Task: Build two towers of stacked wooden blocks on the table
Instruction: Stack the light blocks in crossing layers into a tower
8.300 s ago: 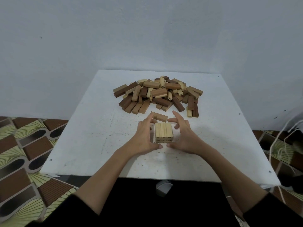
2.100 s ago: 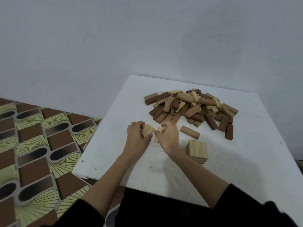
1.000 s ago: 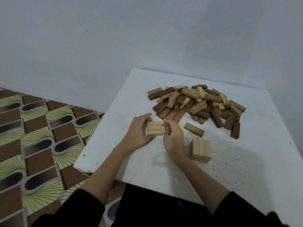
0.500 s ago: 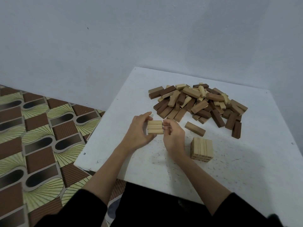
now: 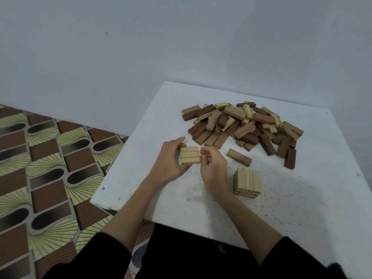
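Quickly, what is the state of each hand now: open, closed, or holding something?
Left hand: fingers and thumb curled round the flat row of pale wooden blocks.
Right hand: fingers curled, fingertips at the row's end; whether they grip it cannot be told.
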The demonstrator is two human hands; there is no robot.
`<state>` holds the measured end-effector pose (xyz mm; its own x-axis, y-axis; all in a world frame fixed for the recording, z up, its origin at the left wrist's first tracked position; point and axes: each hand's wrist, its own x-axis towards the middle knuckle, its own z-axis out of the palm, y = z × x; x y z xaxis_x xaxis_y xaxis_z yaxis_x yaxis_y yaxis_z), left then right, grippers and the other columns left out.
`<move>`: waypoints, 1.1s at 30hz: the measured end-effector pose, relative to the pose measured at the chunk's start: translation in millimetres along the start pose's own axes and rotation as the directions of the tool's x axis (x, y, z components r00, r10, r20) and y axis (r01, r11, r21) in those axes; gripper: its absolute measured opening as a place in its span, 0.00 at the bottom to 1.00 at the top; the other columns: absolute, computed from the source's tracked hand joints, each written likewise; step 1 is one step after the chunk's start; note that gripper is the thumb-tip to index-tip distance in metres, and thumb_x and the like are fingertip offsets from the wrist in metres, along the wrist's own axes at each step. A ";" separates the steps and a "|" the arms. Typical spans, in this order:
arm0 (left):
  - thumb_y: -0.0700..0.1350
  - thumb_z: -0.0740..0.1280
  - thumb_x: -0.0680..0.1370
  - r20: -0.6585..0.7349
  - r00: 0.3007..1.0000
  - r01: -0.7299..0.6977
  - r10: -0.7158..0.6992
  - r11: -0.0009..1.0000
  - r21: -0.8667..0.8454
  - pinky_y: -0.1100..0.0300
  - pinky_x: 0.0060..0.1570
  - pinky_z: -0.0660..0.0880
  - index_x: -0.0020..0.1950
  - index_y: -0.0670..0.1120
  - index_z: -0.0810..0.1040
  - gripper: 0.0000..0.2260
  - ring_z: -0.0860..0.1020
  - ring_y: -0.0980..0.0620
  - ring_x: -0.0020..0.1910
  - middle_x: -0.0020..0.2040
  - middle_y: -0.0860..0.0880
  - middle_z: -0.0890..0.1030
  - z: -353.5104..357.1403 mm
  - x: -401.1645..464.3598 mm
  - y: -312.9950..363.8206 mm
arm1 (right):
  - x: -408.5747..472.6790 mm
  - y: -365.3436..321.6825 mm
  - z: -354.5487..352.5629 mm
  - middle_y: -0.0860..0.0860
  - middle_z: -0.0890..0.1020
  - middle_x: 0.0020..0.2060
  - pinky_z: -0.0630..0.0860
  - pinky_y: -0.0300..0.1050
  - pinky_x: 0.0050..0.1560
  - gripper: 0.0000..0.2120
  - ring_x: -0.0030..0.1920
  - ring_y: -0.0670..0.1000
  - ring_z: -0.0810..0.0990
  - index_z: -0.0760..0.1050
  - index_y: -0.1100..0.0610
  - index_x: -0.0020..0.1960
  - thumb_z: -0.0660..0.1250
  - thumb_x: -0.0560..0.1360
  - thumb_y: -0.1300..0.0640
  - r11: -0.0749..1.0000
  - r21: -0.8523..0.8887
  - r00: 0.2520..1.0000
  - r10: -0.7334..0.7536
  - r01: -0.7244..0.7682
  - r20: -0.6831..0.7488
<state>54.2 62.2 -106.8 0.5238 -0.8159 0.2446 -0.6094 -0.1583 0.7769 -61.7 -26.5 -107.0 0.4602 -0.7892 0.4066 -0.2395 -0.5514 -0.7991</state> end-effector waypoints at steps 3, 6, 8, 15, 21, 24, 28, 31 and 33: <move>0.40 0.75 0.69 -0.004 1.000 -0.004 0.004 1.000 -0.006 0.80 0.54 0.60 0.71 0.45 0.65 0.33 0.64 0.59 0.57 0.56 0.54 0.73 0.5 -0.2 -0.1 | -0.5 0.2 -0.3 0.59 0.81 0.42 0.79 0.47 0.44 0.11 0.41 0.55 0.80 0.78 0.67 0.50 0.65 0.69 0.76 1.000 0.002 1.000 -0.030 0.030 -0.008; 0.43 0.75 0.69 -0.001 1.000 -0.006 0.006 1.000 -0.018 0.80 0.54 0.59 0.71 0.45 0.65 0.34 0.63 0.60 0.57 0.57 0.54 0.73 0.3 0.1 -0.8 | 0.3 0.8 -0.1 0.58 0.81 0.42 0.79 0.46 0.44 0.11 0.42 0.55 0.80 0.78 0.67 0.50 0.64 0.70 0.75 1.000 0.000 1.000 -0.009 0.009 0.010; 0.45 0.73 0.68 0.004 1.000 -0.003 0.003 1.000 -0.024 0.80 0.55 0.59 0.71 0.46 0.65 0.34 0.63 0.60 0.58 0.57 0.55 0.73 0.4 0.1 -1.4 | 0.5 1.4 0.2 0.58 0.81 0.42 0.79 0.46 0.45 0.11 0.42 0.55 0.80 0.78 0.67 0.50 0.64 0.70 0.75 1.000 0.001 1.000 -0.015 0.015 0.013; 0.40 0.75 0.68 -0.003 1.000 0.002 -0.002 1.000 -0.003 0.80 0.54 0.59 0.72 0.45 0.65 0.34 0.63 0.60 0.58 0.57 0.53 0.74 1.9 1.4 -2.4 | 0.2 1.3 -0.2 0.58 0.81 0.44 0.72 0.26 0.45 0.11 0.42 0.49 0.79 0.78 0.67 0.52 0.65 0.71 0.74 1.000 0.015 1.000 0.005 -0.006 0.025; 0.40 0.75 0.69 -0.001 1.000 -0.008 0.008 1.000 0.012 0.80 0.53 0.59 0.71 0.45 0.66 0.33 0.64 0.59 0.56 0.57 0.52 0.75 1.6 2.0 -3.3 | 0.3 -0.3 -0.2 0.57 0.81 0.43 0.78 0.41 0.45 0.11 0.43 0.53 0.80 0.78 0.66 0.51 0.64 0.71 0.75 1.000 0.023 1.000 -0.020 0.019 0.014; 0.39 0.75 0.69 -0.003 1.000 -0.006 0.006 1.000 -0.001 0.80 0.54 0.60 0.71 0.45 0.66 0.33 0.64 0.59 0.57 0.57 0.52 0.75 1.2 1.4 -2.5 | -0.1 -0.4 -0.2 0.56 0.81 0.41 0.79 0.44 0.41 0.10 0.41 0.53 0.80 0.78 0.66 0.49 0.64 0.71 0.75 0.999 0.013 0.999 -0.047 0.047 0.007; 0.39 0.75 0.69 0.001 1.000 -0.001 0.001 1.000 -0.016 0.80 0.54 0.60 0.71 0.44 0.66 0.33 0.64 0.58 0.57 0.58 0.50 0.75 0.5 1.7 -1.4 | 0.3 -0.8 -0.1 0.57 0.81 0.40 0.79 0.49 0.40 0.10 0.40 0.54 0.80 0.78 0.66 0.48 0.64 0.70 0.75 0.999 0.020 0.999 -0.050 0.050 0.008; 0.44 0.74 0.68 0.006 1.000 0.003 -0.003 1.000 -0.019 0.80 0.54 0.60 0.71 0.44 0.66 0.33 0.65 0.58 0.58 0.58 0.51 0.75 -0.3 1.4 0.2 | 0.0 -0.9 0.1 0.57 0.81 0.40 0.79 0.50 0.41 0.11 0.40 0.54 0.80 0.78 0.66 0.48 0.63 0.70 0.75 0.999 0.026 0.999 -0.043 0.042 0.015; 0.45 0.73 0.68 0.011 1.000 0.006 -0.006 1.000 -0.020 0.79 0.55 0.60 0.71 0.45 0.66 0.33 0.65 0.57 0.58 0.58 0.52 0.75 -0.1 0.9 0.5 | -0.1 -1.0 -0.1 0.57 0.81 0.41 0.79 0.50 0.42 0.11 0.41 0.54 0.80 0.78 0.66 0.49 0.63 0.70 0.75 0.999 0.028 0.999 -0.033 0.032 0.021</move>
<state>54.4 61.5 -106.2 0.5207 -0.8212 0.2336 -0.5944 -0.1523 0.7896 -61.6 -25.9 -106.2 0.4857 -0.7648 0.4232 -0.2002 -0.5686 -0.7979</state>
